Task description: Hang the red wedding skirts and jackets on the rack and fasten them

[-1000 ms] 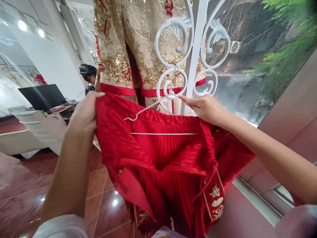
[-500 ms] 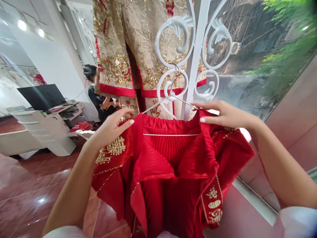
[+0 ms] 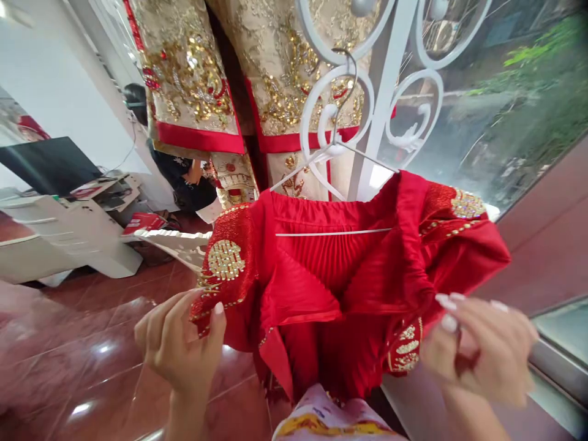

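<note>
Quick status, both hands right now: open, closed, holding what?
Left hand: closed, pinching the left edge of the red garment.
Right hand: closed, gripping the same garment's lower right fold.

bridal wear shop: embroidered gowns [image 3: 275, 79], desk [image 3: 68, 233]

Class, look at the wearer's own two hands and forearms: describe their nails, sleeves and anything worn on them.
The left hand and right hand are bare: no gloves, rings or watch show. Fingernails are longish, rounded, polished whitish, pale against the red embroidered satin garment. Wrists and forearms show no sleeve or bracelet.
</note>
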`<state>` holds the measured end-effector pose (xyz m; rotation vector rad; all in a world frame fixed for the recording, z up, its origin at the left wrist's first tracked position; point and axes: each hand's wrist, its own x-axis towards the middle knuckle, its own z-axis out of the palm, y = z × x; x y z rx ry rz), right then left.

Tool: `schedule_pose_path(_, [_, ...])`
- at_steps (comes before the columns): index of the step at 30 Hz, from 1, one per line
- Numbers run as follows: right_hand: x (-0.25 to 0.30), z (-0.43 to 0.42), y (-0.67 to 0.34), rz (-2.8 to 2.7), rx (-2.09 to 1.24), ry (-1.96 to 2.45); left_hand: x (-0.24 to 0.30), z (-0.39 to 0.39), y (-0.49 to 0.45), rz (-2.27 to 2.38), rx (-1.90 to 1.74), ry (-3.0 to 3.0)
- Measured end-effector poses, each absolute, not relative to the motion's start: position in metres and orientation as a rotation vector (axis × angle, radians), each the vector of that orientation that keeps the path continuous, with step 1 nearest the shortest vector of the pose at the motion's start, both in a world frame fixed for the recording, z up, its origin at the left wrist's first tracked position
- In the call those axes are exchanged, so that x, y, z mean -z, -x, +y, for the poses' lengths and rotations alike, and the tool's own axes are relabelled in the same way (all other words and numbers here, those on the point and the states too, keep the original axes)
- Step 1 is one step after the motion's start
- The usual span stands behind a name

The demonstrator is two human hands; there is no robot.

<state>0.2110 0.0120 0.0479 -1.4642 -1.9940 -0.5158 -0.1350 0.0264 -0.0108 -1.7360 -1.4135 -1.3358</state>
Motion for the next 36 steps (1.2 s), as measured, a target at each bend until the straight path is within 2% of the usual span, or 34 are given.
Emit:
schedule_pose_path(3, [-0.057, 0.014, -0.203, -1.96, 0.553, 1.453, 0.01, 0.036, 0.167, -1.558, 1.36, 1.862])
schedule_pose_path(6, [-0.07, 0.019, -0.187, -1.818, 0.682, 1.429, -0.017, 0.077, 0.183, -1.597, 1.534, 2.143])
schedule_pose_path(10, [-0.083, 0.041, -0.145, -1.806, 0.848, 1.283, -0.056, 0.139, 0.173, -1.26, 1.667, 2.703])
schedule_pose_path(13, [-0.088, 0.071, -0.119, -2.033, 0.852, 1.25, -0.08, 0.156, 0.151, -1.025, 1.454, 2.951])
schedule_pose_path(16, [-0.081, 0.091, -0.11, -2.256, 0.712, 1.333, -0.095, 0.153, 0.13, -1.071, 1.188, 2.871])
schedule_pose_path(18, [-0.07, 0.095, -0.11, -2.333, 0.551, 1.377, -0.097, 0.151, 0.123, -1.14, 1.181, 2.768])
schedule_pose_path(21, [-0.053, 0.095, -0.11, -2.297, 0.429, 1.38, -0.096, 0.154, 0.119, -1.198, 1.362, 2.706])
schedule_pose_path(28, [-0.041, 0.1, -0.104, -2.289, 0.434, 1.242, -0.123, 0.168, 0.103, -1.115, 1.943, 2.618])
schedule_pose_path(30, [-0.04, 0.102, -0.104, -2.248, 0.495, 1.243, -0.126, 0.173, 0.102, -1.135, 1.83, 2.778])
schedule_pose_path(34, [-0.038, 0.1, -0.111, -2.146, 0.596, 1.098, -0.111, 0.177, 0.107, -1.3, 1.215, 3.014])
schedule_pose_path(36, [-0.033, 0.085, -0.119, -2.017, 0.609, 0.913, -0.099, 0.168, 0.107, -1.269, 1.29, 2.811])
